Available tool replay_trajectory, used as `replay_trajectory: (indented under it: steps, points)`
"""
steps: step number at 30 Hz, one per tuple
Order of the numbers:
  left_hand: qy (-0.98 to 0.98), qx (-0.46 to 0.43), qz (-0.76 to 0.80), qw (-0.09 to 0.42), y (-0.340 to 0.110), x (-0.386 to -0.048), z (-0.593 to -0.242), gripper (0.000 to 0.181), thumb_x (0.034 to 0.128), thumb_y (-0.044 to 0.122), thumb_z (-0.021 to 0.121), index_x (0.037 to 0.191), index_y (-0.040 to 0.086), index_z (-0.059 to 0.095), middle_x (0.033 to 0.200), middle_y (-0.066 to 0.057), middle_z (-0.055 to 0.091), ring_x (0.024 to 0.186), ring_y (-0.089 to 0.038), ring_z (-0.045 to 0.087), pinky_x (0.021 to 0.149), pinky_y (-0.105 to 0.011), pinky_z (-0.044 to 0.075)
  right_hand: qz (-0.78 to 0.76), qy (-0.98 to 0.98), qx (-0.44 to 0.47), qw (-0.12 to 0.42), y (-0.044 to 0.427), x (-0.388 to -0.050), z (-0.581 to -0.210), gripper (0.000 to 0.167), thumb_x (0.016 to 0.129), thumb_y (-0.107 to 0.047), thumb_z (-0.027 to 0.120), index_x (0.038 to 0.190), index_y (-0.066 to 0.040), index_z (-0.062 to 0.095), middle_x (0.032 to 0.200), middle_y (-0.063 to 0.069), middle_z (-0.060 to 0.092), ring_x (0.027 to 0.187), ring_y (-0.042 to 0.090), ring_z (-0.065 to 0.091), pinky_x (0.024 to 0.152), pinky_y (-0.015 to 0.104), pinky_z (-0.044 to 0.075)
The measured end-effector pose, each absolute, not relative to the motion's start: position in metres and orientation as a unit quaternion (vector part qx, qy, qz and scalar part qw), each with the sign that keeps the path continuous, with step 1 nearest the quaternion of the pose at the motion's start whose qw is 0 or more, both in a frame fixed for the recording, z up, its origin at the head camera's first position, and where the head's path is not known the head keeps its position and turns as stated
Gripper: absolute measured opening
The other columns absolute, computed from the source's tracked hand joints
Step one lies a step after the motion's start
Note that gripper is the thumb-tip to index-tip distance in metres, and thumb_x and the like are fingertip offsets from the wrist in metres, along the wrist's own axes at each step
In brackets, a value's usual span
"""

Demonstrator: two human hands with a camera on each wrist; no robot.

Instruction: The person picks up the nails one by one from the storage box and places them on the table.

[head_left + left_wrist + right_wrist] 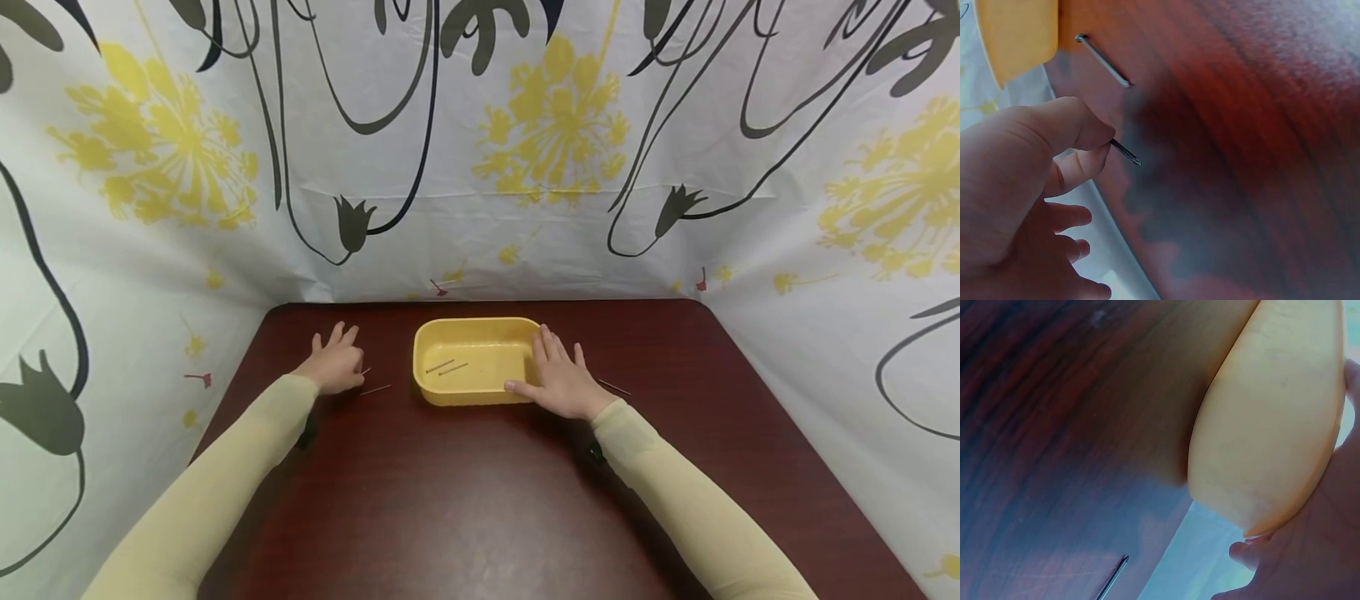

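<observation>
Between thumb and index finger, my left hand [333, 365] pinches a thin metal nail [1126, 153] just above the table, its other fingers spread. A second nail [1104, 60] lies on the table beside that hand. My right hand [564, 383] rests with fairly straight fingers on the right rim of a yellow plastic tub [468, 398]. Inside the tub, toward its left, lie two nails, a rear nail [439, 366] and a front nail [453, 368]. One more nail [1113, 578] lies on the table to the right of my right hand.
The dark reddish wooden table [450, 500] has rounded far corners. A white patterned cloth [465, 233] hangs behind the table and along both sides.
</observation>
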State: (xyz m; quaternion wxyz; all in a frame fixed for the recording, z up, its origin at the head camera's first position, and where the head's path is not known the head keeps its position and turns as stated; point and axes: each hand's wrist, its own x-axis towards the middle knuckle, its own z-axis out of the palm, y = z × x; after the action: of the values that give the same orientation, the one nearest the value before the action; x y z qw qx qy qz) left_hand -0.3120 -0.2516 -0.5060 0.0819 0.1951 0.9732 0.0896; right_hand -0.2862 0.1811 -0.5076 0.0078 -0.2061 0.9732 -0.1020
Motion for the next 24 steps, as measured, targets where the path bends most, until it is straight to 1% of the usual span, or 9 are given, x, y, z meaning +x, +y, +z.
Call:
replay_trajectory:
  steps: [5, 10, 16, 21, 24]
  points:
    - [0.971, 0.194, 0.099, 0.094, -0.2546, -0.3100, -0.5117, 0.022, 0.0923, 0.018, 0.070, 0.072, 0.017, 0.063, 0.160, -0.033, 0.017, 0.147, -0.054, 0.000, 0.105, -0.079, 0.005, -0.100, 0.973, -0.207, 0.005, 0.1804, -0.2870, -0.5079, 0.119, 0.085, -0.089, 0.030, 0.160, 0.001, 0.006, 0.167, 0.016, -0.006, 0.153, 0.033, 0.005, 0.113, 0.069, 0.005]
    - [0.970, 0.195, 0.109, 0.097, -0.2554, -0.3094, -0.5134, 0.020, 0.0925, 0.016, 0.069, 0.073, 0.017, 0.064, 0.160, -0.033, 0.018, 0.147, -0.055, 0.001, 0.104, -0.080, 0.007, -0.097, 0.974, -0.204, 0.006, 0.1810, -0.2863, -0.5077, 0.119, 0.085, -0.089, 0.030, 0.160, 0.001, 0.008, 0.167, 0.015, -0.006, 0.153, 0.032, 0.004, 0.114, 0.068, 0.006]
    - [0.968, 0.196, 0.113, 0.107, -0.2566, -0.3101, -0.5135, 0.022, 0.0942, 0.014, 0.066, 0.073, 0.017, 0.063, 0.159, -0.033, 0.018, 0.146, -0.056, 0.004, 0.104, -0.079, 0.012, -0.099, 0.974, -0.205, 0.003, 0.1807, -0.2852, -0.5061, 0.117, 0.086, -0.087, 0.033, 0.160, 0.002, 0.010, 0.167, 0.017, -0.004, 0.153, 0.034, 0.007, 0.113, 0.069, 0.007]
    - [0.967, 0.200, 0.116, 0.111, -0.2586, -0.3102, -0.5132, 0.023, 0.0950, 0.013, 0.064, 0.072, 0.017, 0.062, 0.159, -0.033, 0.020, 0.146, -0.056, 0.007, 0.103, -0.079, 0.016, -0.099, 0.974, -0.204, 0.005, 0.1804, -0.2854, -0.5065, 0.117, 0.087, -0.086, 0.033, 0.160, 0.001, 0.009, 0.167, 0.016, -0.005, 0.153, 0.034, 0.006, 0.113, 0.069, 0.007]
    - [0.965, 0.204, 0.118, 0.111, -0.2597, -0.3109, -0.5131, 0.025, 0.0954, 0.013, 0.063, 0.071, 0.017, 0.061, 0.158, -0.032, 0.023, 0.146, -0.054, 0.011, 0.102, -0.080, 0.018, -0.098, 0.974, -0.205, 0.007, 0.1805, -0.2856, -0.5070, 0.117, 0.087, -0.086, 0.033, 0.160, 0.001, 0.007, 0.167, 0.016, -0.005, 0.153, 0.034, 0.006, 0.113, 0.069, 0.007]
